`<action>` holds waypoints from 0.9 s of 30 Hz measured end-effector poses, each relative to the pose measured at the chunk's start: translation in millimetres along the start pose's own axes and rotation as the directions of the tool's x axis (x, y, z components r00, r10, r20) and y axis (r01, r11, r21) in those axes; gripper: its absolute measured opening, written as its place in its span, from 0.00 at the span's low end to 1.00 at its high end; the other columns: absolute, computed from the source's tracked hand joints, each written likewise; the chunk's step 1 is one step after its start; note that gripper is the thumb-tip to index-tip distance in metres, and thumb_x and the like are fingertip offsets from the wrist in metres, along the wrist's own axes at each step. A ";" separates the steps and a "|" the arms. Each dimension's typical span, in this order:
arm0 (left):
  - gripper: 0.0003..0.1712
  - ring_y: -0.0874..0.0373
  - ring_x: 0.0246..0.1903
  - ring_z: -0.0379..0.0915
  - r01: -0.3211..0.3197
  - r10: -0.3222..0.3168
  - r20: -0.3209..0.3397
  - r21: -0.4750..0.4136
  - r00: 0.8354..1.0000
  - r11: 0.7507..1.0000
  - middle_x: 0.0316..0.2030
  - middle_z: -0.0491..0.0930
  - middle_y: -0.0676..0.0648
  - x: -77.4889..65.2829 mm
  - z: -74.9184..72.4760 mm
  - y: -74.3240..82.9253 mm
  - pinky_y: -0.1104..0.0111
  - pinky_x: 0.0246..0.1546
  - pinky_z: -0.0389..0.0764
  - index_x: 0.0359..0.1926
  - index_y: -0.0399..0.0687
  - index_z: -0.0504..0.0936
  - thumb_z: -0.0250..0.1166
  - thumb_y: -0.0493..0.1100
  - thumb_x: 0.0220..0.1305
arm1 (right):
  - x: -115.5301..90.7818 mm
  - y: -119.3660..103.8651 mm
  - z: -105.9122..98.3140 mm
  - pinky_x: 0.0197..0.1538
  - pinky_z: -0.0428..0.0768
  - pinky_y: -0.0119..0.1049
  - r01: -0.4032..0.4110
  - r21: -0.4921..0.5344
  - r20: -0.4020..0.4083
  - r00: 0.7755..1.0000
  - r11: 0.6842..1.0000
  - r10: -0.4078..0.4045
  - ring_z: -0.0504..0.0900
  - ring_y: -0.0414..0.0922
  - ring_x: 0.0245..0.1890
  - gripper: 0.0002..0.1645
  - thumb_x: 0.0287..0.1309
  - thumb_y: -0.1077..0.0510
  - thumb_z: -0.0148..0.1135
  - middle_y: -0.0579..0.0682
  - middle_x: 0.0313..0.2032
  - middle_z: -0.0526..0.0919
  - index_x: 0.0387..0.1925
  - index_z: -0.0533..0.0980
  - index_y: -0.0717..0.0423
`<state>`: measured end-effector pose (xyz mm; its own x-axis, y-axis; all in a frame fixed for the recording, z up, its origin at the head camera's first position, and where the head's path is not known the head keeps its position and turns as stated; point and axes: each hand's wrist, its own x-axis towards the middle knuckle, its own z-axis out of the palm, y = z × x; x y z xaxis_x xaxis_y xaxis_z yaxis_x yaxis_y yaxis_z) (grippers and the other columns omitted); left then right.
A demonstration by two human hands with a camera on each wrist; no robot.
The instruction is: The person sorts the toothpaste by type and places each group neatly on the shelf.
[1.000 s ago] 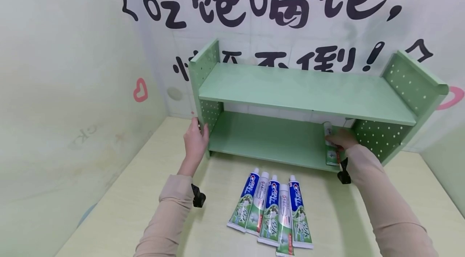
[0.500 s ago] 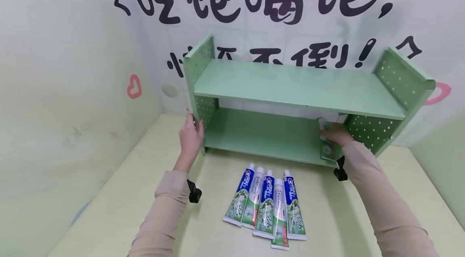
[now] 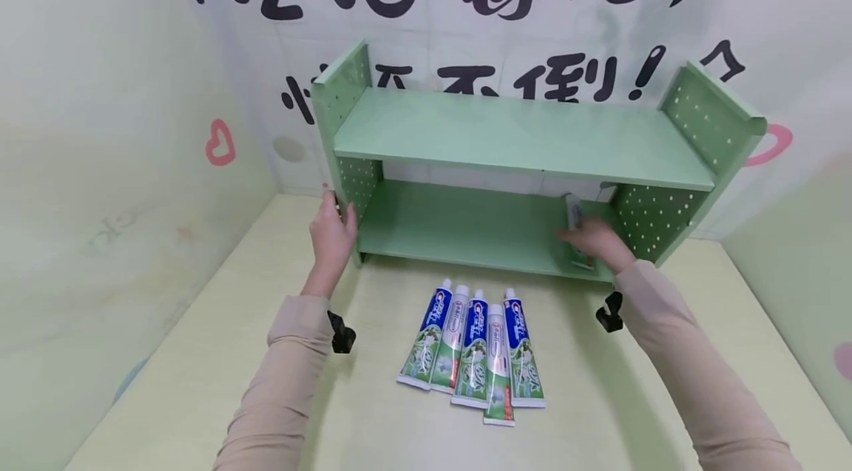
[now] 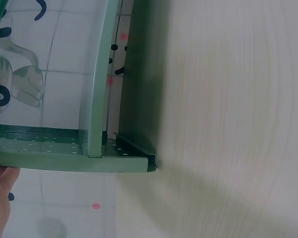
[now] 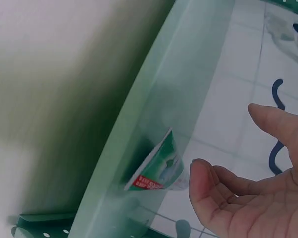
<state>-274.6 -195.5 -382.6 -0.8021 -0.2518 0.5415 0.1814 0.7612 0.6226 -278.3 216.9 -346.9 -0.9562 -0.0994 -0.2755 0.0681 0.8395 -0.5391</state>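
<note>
A green two-tier shelf rack stands against the back wall. My left hand grips the edge of its left side panel; in the left wrist view only a few fingers show behind that panel. At the right end of the lower board, a green and white toothpaste tube rests, apparently turned up on its edge. My right hand is beside it. In the right wrist view, thumb and fingers are spread with nothing between them, and the tube lies just beyond the fingertips.
Several toothpaste tubes, blue-green and white-green, lie side by side on the pale table in front of the rack. Perforated side panels bound the lower tier. The upper board sits above my right hand.
My right hand, earlier around the tube, now has its thumb and fingers apart beside it. The tube looks narrower, tipped onto its edge. The head view has shifted; the left hand stays on the panel.
</note>
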 end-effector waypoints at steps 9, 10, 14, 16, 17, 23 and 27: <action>0.17 0.39 0.40 0.79 0.040 -0.040 -0.007 -0.029 0.999 0.999 0.46 0.77 0.31 -1.1 1.8 -1.6 0.54 0.35 0.83 0.49 0.32 0.67 0.53 0.40 0.64 | -16.7 -4.1 20.2 0.24 0.64 0.30 0.052 -0.002 0.010 0.999 0.999 -0.052 0.59 0.39 0.19 0.23 0.61 0.45 0.51 0.45 0.19 0.60 0.30 0.65 0.63; 0.17 0.39 0.40 0.79 0.043 -0.043 -0.009 -0.030 0.999 0.999 0.46 0.77 0.31 -1.0 1.4 -1.6 0.54 0.35 0.83 0.49 0.32 0.67 0.53 0.40 0.64 | -18.3 -4.3 23.0 0.24 0.65 0.31 0.060 0.007 0.014 0.998 0.998 -0.060 0.59 0.39 0.18 0.24 0.61 0.45 0.51 0.46 0.18 0.60 0.32 0.66 0.65; 0.18 0.39 0.40 0.79 0.047 -0.048 -0.018 -0.028 0.999 0.998 0.46 0.77 0.31 0.9 -0.9 -0.5 0.54 0.35 0.83 0.50 0.31 0.66 0.53 0.40 0.64 | -25.1 -5.6 36.0 0.37 0.79 0.40 0.095 0.002 0.023 0.995 0.996 -0.095 0.76 0.50 0.29 0.35 0.60 0.44 0.52 0.63 0.30 0.76 0.49 0.66 0.76; 0.18 0.39 0.40 0.78 0.047 -0.047 -0.019 -0.032 0.999 0.998 0.46 0.76 0.31 2.7 -2.0 0.7 0.54 0.35 0.83 0.50 0.31 0.66 0.53 0.40 0.64 | -27.5 -5.6 44.2 0.36 0.79 0.39 0.092 0.009 0.036 0.995 0.996 -0.093 0.76 0.50 0.30 0.34 0.60 0.44 0.53 0.63 0.30 0.76 0.47 0.68 0.74; 0.18 0.39 0.40 0.78 0.046 -0.046 -0.018 -0.034 0.999 0.998 0.46 0.76 0.31 3.4 -2.4 1.4 0.54 0.35 0.83 0.51 0.31 0.66 0.53 0.40 0.64 | -28.9 -5.4 48.4 0.34 0.78 0.38 0.091 0.011 0.040 0.995 0.996 -0.091 0.76 0.50 0.30 0.33 0.59 0.44 0.53 0.63 0.30 0.76 0.44 0.68 0.74; 0.18 0.38 0.41 0.78 0.035 -0.036 -0.008 -0.038 0.999 0.999 0.47 0.76 0.30 6.1 -0.3 3.5 0.54 0.37 0.83 0.51 0.30 0.66 0.53 0.39 0.64 | -40.3 -1.0 73.0 0.35 0.78 0.37 0.050 0.066 0.054 0.997 0.997 -0.054 0.76 0.48 0.34 0.35 0.57 0.45 0.56 0.62 0.37 0.76 0.50 0.66 0.74; 0.18 0.38 0.42 0.78 0.033 -0.032 0.016 -0.035 0.999 0.999 0.47 0.76 0.30 4.2 3.0 5.2 0.55 0.38 0.83 0.51 0.30 0.66 0.53 0.38 0.64 | -47.9 4.4 87.8 0.41 0.80 0.42 0.026 0.106 0.072 0.997 0.994 -0.034 0.78 0.53 0.40 0.38 0.57 0.46 0.57 0.67 0.46 0.75 0.54 0.63 0.74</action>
<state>-278.8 -190.8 -378.7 -0.8168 -0.2663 0.5117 0.1749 0.7310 0.6596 -207.1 178.5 -405.9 -0.9348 -0.1660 -0.3141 0.0731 0.7754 -0.6272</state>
